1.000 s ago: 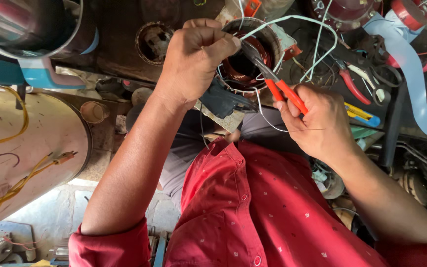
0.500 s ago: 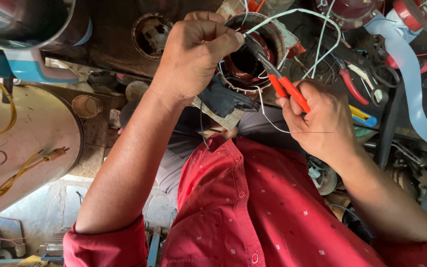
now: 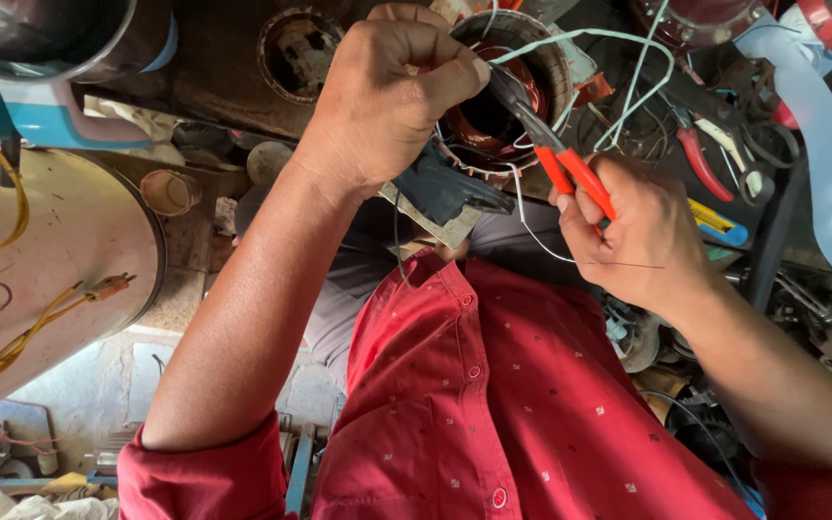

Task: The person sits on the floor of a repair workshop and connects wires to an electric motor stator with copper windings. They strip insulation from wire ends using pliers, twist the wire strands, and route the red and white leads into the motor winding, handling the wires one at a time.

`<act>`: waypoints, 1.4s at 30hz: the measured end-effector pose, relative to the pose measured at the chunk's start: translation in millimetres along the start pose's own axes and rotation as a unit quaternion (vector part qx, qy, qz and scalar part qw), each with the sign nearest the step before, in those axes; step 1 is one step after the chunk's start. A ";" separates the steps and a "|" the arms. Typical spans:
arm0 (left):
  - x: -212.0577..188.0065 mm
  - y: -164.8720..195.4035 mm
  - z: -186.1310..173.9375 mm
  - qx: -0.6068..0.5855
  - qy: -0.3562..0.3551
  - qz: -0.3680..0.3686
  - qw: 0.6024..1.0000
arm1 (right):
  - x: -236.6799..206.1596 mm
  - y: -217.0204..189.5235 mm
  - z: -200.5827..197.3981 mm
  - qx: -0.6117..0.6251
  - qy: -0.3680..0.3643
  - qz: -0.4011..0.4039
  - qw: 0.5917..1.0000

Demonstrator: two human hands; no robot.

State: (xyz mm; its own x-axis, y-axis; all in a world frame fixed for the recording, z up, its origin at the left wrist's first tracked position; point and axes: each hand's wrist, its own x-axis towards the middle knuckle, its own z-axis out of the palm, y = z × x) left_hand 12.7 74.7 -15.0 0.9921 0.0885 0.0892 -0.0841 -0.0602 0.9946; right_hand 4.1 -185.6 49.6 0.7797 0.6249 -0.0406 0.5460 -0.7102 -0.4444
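A round motor stator (image 3: 510, 91) with copper windings sits on my lap, at top centre of the head view. My left hand (image 3: 392, 91) is closed on its rim and pinches a thin white wire (image 3: 579, 37) that loops out to the right. My right hand (image 3: 632, 226) grips red-handled pliers (image 3: 555, 144), whose dark jaws reach up to the stator's rim beside my left thumb. A dark flat piece (image 3: 445, 188) hangs under the stator. My red shirt (image 3: 493, 385) fills the lower middle.
A large cream cylinder (image 3: 40, 260) with yellow wires lies at the left. A blue and metal vessel (image 3: 60, 58) stands top left. Further red-handled pliers (image 3: 704, 159), scissors, a yellow-blue tool (image 3: 719, 223) and a pale blue strip (image 3: 820, 144) clutter the right.
Both hands and the stator sit slightly higher in view. The plier jaws have closed in on the stator rim next to my left thumb.
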 end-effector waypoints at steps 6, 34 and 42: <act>1.1 1.7 -3.8 0.014 -0.008 0.008 1.000 | 8.2 -0.3 -8.6 0.020 0.009 -0.039 0.999; 1.6 10.5 -10.2 0.019 -0.028 -0.029 0.999 | 11.2 17.9 -10.4 -0.045 -0.045 0.006 0.998; -2.2 10.3 -11.9 0.050 -0.035 -0.002 0.998 | 10.3 9.0 -14.1 0.006 -0.043 0.035 0.998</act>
State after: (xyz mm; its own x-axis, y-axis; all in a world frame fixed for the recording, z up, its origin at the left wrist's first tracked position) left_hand 8.5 85.7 -4.3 0.9968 0.0194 0.0773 -0.0733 -0.1585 0.9846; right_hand 21.3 -190.2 57.8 0.7860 0.6000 -0.1488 0.4868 -0.7491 -0.4493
